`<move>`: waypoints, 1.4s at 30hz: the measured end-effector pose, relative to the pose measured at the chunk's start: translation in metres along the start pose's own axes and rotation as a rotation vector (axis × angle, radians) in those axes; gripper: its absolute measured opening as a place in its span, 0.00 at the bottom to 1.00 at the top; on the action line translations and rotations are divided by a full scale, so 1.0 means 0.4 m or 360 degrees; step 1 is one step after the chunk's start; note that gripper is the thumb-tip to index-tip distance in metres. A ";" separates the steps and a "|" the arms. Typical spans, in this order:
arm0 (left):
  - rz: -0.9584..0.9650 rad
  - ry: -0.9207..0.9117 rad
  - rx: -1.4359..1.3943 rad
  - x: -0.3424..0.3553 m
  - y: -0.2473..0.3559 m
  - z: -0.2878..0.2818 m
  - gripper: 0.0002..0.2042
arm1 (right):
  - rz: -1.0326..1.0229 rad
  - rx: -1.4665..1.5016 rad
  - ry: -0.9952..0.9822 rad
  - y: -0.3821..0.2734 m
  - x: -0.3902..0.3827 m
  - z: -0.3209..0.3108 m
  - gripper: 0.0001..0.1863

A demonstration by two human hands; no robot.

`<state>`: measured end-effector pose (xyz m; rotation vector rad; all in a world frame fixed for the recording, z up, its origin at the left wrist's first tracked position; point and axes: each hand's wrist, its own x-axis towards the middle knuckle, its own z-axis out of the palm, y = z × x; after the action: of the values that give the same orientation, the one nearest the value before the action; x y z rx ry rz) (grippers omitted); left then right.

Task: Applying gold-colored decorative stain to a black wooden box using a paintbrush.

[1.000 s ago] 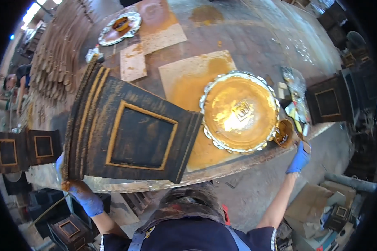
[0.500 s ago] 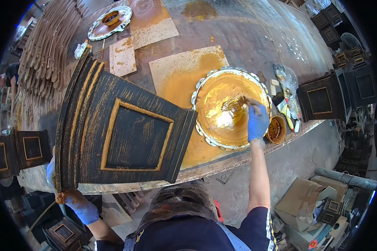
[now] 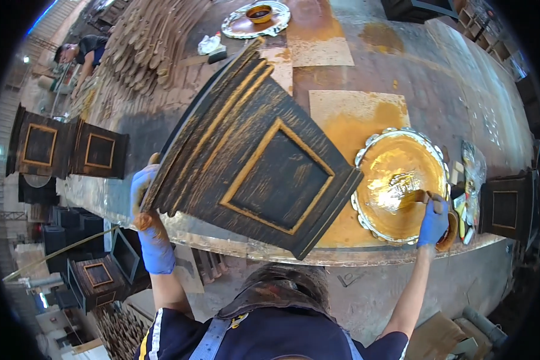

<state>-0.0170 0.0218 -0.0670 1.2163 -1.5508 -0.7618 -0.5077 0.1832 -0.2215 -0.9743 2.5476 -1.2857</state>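
Observation:
My left hand (image 3: 152, 233), in a blue glove smeared with brown, grips the wide moulded end of a black, tapered wooden pedestal (image 3: 270, 174). The pedestal has golden, rubbed-looking edges and a framed panel; it tilts over the table with its narrow end to the right. My right hand (image 3: 434, 223), also in a blue glove, is closed around a paintbrush (image 3: 415, 198). Its bristles are at the wet golden paint in a round, scalloped tray (image 3: 396, 155). Partly behind that hand stands a brown bowl (image 3: 449, 233).
Cardboard sheets (image 3: 357, 107) stained golden lie on the worktable (image 3: 270, 111). At the far side is another round tray (image 3: 237, 29) with a bowl (image 3: 259, 14). Curved wooden pieces (image 3: 153, 45) are piled at far left, where another person (image 3: 90, 51) leans. More black pedestals (image 3: 503, 207) stand around.
The view has turned, shifting the scene rightward. The pedestal is tilted more, its wide end angled upward. The brush has moved toward the near right part of the tray.

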 end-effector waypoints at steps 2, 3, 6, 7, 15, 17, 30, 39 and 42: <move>0.0056 -0.0056 -0.0003 0.006 0.016 0.004 0.42 | -0.0703 -0.0352 -0.0121 -0.027 -0.059 0.012 0.08; 0.0040 -0.0062 0.0009 0.009 0.022 0.005 0.43 | -0.0750 -0.0470 -0.0381 -0.046 -0.100 0.017 0.08; 0.0065 -0.0140 0.0084 0.017 0.031 0.008 0.46 | -0.0809 -0.0454 -0.0618 -0.091 -0.188 0.037 0.07; 0.0111 -0.0195 0.0116 0.019 0.035 0.006 0.46 | -0.0887 -0.0407 -0.0691 -0.096 -0.194 0.039 0.07; 0.0395 -0.0521 0.0117 0.030 0.080 -0.012 0.38 | -0.0022 0.0054 0.0009 -0.017 -0.026 -0.030 0.06; 0.0440 -0.0563 0.0273 0.044 0.094 -0.011 0.38 | -0.0526 -0.0448 -0.0171 -0.030 -0.071 -0.028 0.07; 0.0527 -0.0666 0.0198 0.073 0.106 -0.004 0.38 | -0.0153 -0.0006 -0.0336 -0.108 -0.189 -0.041 0.08; 0.0314 -0.0439 0.0084 0.192 0.228 0.127 0.17 | -0.0058 -0.0191 -0.0243 -0.069 -0.186 -0.061 0.08; 0.0525 -0.0733 0.0821 0.270 0.294 0.181 0.22 | 0.0413 0.0626 -0.0267 -0.083 -0.177 -0.057 0.09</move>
<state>-0.1258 -0.0521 0.0490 1.1382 -2.3653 -0.4490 -0.4445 0.2267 -0.1941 -0.6190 2.0992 -1.4755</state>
